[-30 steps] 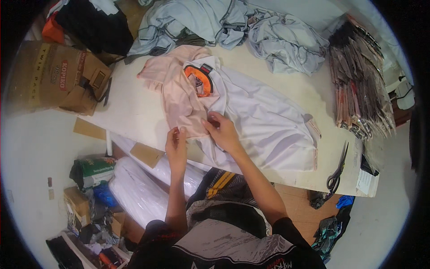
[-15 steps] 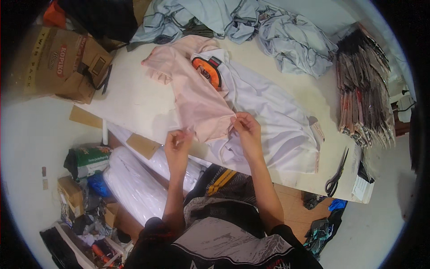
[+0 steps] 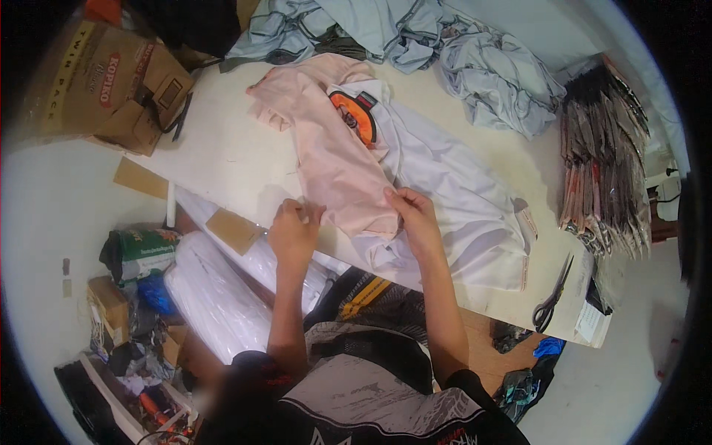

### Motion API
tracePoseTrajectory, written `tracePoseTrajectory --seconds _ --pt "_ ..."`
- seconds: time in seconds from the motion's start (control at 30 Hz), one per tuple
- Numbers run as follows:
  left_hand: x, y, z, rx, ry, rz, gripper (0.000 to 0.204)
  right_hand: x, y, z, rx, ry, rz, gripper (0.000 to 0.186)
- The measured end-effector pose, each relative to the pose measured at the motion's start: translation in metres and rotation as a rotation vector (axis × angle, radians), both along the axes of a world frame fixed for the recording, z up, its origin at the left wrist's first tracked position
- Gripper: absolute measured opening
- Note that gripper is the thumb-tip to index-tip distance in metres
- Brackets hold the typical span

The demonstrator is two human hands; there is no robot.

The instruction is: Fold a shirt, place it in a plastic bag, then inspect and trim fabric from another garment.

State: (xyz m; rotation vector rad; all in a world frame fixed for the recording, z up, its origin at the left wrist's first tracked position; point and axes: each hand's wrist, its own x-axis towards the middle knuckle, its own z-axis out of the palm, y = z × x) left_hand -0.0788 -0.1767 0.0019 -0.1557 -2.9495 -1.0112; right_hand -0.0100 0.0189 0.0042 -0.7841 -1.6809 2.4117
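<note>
A pale pink fabric piece [image 3: 337, 174] lies over the left side of a white garment [image 3: 467, 208] on the worktable [image 3: 241, 163]; an orange-and-black collar opening [image 3: 360, 119] shows beside the pink cloth. My left hand [image 3: 295, 233], fingers curled together, pinches at the lower left edge of the pink fabric. My right hand [image 3: 417, 222] grips that fabric's lower right edge between thumb and fingers.
Grey-white fabric heaps [image 3: 497, 81] lie along the back. A cardboard box [image 3: 111, 81] sits at left, a stack of wrapped pieces [image 3: 601, 156] at right. Black scissors [image 3: 550, 297] rest near the front right edge. Wrapped white rolls [image 3: 211, 297] lie below the table.
My right hand has moved rightward with the pink fabric's edge, spreading the cloth flatter. My left hand has shifted right and slightly up. The whole view has shifted a little.
</note>
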Motion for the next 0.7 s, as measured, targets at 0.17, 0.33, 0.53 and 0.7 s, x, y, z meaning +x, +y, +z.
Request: tracePoseTrajectory --seconds 0.17,0.33,0.53,0.7 --pt "0.0 0.011 -0.025 -0.017 0.129 -0.105 0.019 -0.002 -0.001 0.002 0.002 0.154 -0.199 0.02" --pt "-0.007 -0.003 -0.022 0.662 0.012 -0.032 0.018 0.007 0.001 0.012 0.126 0.185 -0.247 0.021" --pt "-0.009 0.0 0.001 0.834 0.058 -0.018 0.019 0.012 0.003 0.009 0.194 0.256 -0.318 0.02" --pt "-0.01 -0.005 0.008 0.822 0.03 -0.007 0.018 0.012 0.006 0.008 0.172 0.301 -0.363 0.018"
